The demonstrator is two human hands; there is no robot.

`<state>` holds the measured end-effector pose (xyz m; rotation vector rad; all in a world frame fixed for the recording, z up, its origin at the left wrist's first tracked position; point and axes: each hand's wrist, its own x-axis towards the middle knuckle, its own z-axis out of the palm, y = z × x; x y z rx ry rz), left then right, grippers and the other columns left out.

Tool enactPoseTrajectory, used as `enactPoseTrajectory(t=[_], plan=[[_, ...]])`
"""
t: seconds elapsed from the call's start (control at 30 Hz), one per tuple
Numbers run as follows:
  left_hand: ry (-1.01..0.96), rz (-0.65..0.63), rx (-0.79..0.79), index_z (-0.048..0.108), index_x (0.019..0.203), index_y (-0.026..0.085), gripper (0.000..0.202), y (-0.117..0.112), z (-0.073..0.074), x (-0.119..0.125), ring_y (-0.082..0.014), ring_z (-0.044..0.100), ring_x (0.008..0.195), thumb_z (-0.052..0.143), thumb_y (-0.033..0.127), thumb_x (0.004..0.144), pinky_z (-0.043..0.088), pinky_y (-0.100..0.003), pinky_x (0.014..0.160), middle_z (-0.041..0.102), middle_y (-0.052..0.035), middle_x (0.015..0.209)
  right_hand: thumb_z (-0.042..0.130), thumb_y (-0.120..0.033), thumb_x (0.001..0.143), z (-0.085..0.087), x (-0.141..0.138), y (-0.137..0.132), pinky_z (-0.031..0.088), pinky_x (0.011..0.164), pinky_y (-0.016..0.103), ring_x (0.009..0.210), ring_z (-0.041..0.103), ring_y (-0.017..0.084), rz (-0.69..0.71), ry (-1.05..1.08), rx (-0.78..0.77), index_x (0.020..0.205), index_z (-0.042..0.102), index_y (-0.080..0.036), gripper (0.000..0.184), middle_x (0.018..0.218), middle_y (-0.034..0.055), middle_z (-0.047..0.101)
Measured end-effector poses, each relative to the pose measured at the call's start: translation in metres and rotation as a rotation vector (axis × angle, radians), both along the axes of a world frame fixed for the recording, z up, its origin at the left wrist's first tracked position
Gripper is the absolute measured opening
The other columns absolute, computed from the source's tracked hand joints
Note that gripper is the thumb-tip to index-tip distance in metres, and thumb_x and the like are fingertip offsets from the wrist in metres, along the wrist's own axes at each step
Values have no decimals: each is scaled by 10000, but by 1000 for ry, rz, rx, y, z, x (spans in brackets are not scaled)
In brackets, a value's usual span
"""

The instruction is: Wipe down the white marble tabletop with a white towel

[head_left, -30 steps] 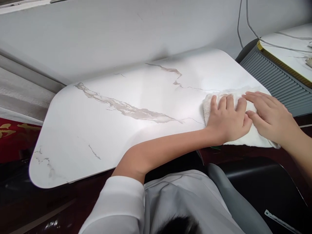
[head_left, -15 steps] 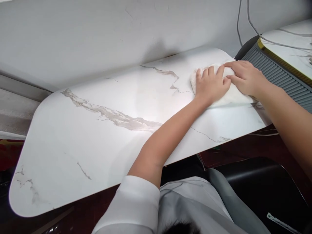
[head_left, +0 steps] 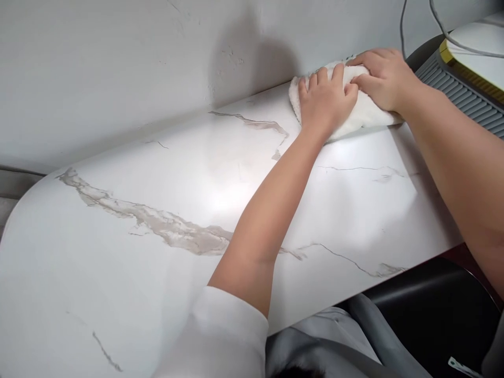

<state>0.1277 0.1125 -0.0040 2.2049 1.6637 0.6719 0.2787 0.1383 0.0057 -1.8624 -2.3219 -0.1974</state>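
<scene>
A white fluffy cloth [head_left: 365, 116] lies at the far right corner of a white marble-patterned tabletop [head_left: 157, 173], right against the wall. My left hand [head_left: 325, 100] presses on the cloth's left part with its fingers curled over it. Beside it, touching it, my right hand [head_left: 384, 76] bears down on the cloth's far right part, fingers bent. Both forearms stretch across the tabletop, and a white sleeve covers my left upper arm.
A pale wall [head_left: 118, 63] runs along the table's far edge. A grey ribbed unit [head_left: 460, 89] with a gold-edged white top stands just right of the cloth, with cables [head_left: 444, 26] hanging above it. A black seat [head_left: 425, 310] sits below the near edge.
Both hands have slid the cloth from the near right edge of the tabletop across to the far right corner by the wall. The view has moved closer to the table.
</scene>
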Motion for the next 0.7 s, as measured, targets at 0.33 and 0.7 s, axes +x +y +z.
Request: enactPoseTrajectory(t=[0.33,0.7], plan=[[35,-42,53,464,1393,221,390,30,1,12,-271,386,1232,359,280,1021,225,-448,1160,545,-43,1383,210,-405,982,4,13,21,344,1035,481,1303,452,370,-88,235,-62,1416,534,-124,611,1356,92,544],[12,-76,20,420,1424,239,415,24,-2,20,-314,301,1341,354,317,1022,-40,-475,1199,494,-32,1474,357,-337,1014,8,12,6,378,1046,551,1282,491,345,-220,181,-125,1427,493,-215,451,1405,60,532]])
